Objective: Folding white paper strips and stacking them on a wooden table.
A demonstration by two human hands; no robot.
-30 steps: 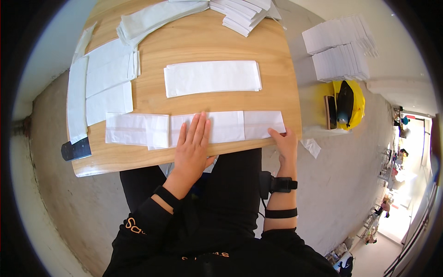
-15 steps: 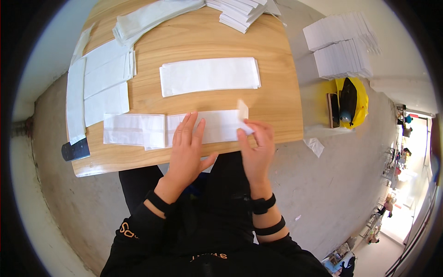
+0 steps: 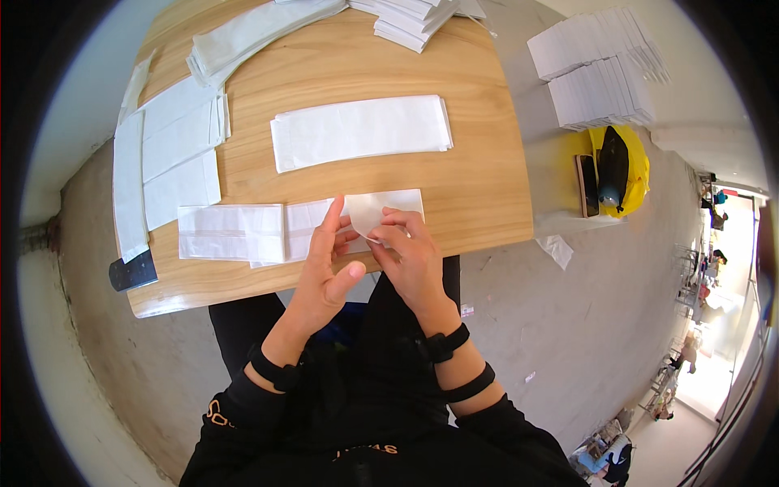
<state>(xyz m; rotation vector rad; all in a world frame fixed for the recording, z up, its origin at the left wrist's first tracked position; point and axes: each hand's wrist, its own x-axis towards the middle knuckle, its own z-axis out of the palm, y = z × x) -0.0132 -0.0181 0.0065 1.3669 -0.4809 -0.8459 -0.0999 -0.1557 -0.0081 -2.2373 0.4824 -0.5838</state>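
A long strip of white papers lies along the near edge of the wooden table [image 3: 479,191]. Its left part is a translucent white paper sleeve [image 3: 231,233], overlapping a further white sheet [image 3: 302,221]. My right hand [image 3: 410,258] has its fingers pinched on a small white paper piece [image 3: 367,214], which stands curled up over the strip's right part. Beside it, my left hand [image 3: 323,268] is turned on its edge, fingers stretched and thumb apart, next to the same piece. The fingers partly hide the paper between both hands.
A neat white paper stack [image 3: 361,132] lies mid-table. More flat white sheets [image 3: 180,154] cover the left side, with further bundles [image 3: 414,23] at the far edge. Right of the table are paper piles [image 3: 600,93], a yellow bag [image 3: 637,174] and a phone [image 3: 586,187].
My right hand has moved left from the strip's right end toward my left hand, bringing the pinched paper with it. My left hand has turned from lying flat onto its edge.
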